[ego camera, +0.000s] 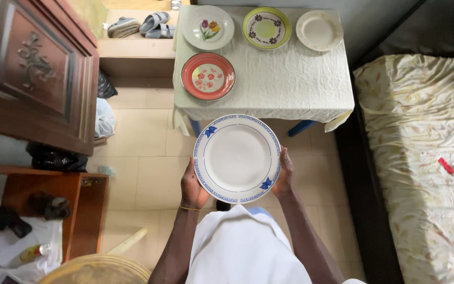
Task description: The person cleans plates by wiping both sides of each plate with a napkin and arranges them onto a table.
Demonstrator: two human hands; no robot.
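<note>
Ahead: cloth-covered table (290, 79), bearing red-rimmed plate (208, 76) and three others. Nearer, blue-trimmed white plate (237, 158), held level above floor. Left hand (193, 186) and right hand (285, 173) curled on opposite rims. Best kept flat, grip even.

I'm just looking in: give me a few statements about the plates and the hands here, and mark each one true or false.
1. Both hands hold the blue-trimmed white plate, the left hand and the right hand on opposite rims. True.
2. Six plates lie on the table. False: four lie there.
3. The red-rimmed plate lies nearest the person of the four. True.
4. The held plate rests on the tablecloth. False: it is held in the air, short of the table.
5. The plain cream plate lies at the far right corner. True.
</note>
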